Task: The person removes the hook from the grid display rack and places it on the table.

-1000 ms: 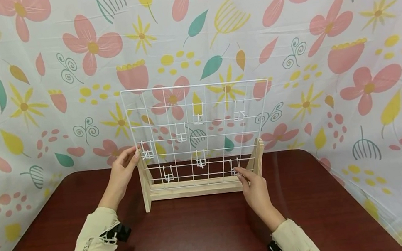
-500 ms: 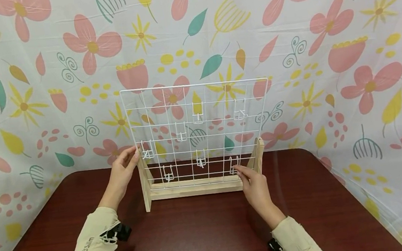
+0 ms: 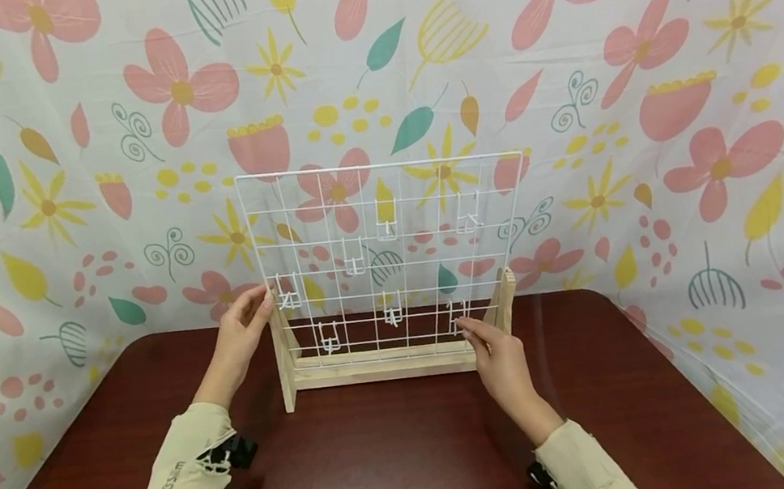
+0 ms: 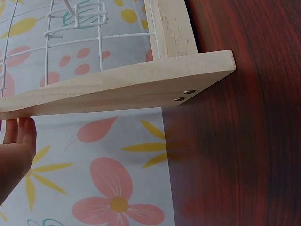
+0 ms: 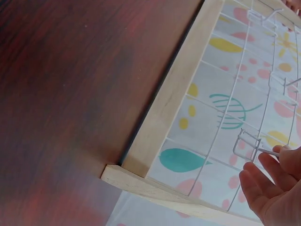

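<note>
A white wire grid panel [image 3: 423,261] stands upright in a pale wooden stand [image 3: 386,372] on the table, with several white wire hooks hanging on it. My left hand [image 3: 243,332] holds the upper end of the stand's left side piece; in the left wrist view its fingers [image 4: 26,134] reach behind the wood's edge, and the thumb's contact is unclear. Low on the right of the grid, my right hand [image 3: 500,358] pinches the prong of one hook [image 5: 247,143] between thumb and fingers. That hook's frame lies against the grid wires.
Other hooks include one at the lower left [image 3: 330,338], one at the lower middle [image 3: 392,310] and one at the upper right [image 3: 467,215]. The dark red-brown table [image 3: 389,457] reaches back to a flower-print curtain [image 3: 150,307].
My right hand has risen slightly, and the pinched hook has moved up a little with it. My left hand and the stand stay almost in place.
</note>
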{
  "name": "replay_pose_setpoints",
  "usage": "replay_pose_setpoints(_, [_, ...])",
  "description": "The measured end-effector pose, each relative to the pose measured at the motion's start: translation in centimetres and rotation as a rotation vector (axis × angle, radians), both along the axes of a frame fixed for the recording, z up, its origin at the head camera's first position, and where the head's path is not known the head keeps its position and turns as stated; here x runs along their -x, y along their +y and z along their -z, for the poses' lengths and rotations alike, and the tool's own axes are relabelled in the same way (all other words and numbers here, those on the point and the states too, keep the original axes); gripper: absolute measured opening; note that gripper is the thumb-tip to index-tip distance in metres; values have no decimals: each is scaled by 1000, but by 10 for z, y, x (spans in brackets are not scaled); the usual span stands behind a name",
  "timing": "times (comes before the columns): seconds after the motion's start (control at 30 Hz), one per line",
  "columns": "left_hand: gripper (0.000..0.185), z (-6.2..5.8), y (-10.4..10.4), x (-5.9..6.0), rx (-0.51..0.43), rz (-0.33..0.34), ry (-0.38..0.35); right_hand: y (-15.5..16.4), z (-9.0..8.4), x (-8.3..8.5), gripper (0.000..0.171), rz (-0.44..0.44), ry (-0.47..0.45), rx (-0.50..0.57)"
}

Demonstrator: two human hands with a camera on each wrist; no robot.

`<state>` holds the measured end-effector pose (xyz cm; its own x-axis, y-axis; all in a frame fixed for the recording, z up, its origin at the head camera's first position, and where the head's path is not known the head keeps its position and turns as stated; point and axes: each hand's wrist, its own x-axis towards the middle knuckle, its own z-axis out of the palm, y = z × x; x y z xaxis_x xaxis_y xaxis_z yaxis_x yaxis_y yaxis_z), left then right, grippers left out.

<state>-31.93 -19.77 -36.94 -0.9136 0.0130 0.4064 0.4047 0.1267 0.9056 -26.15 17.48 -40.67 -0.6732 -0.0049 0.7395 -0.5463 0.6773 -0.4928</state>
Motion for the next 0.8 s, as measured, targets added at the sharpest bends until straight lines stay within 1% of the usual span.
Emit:
replay_pose_setpoints(0.1, [44, -2, 1, -3, 2, -2, -5, 1, -1, -1, 24, -13, 19, -11])
replay_pose_setpoints(0.27, [41, -14, 6, -15, 5, 3, -21, 6, -2, -3, 25, -29, 34, -32])
replay_pose_setpoints(0.37, [41, -17, 7, -18, 13, 2, -20, 9, -3, -5, 26, -40, 37, -54])
replay_pose_setpoints(0.6, [43, -4, 2, -3, 10, -12, -13, 16, -4, -8, 28, -81, 47, -102])
replay_pose_setpoints(0.67, [45, -2, 2, -1, 13, -10, -2, 18, -3, -9, 29, -86, 41, -108])
replay_pose_setpoints(0.8, [46, 1, 1, -1, 5, -3, 5, 21, -2, -11, 29, -95, 33, -122])
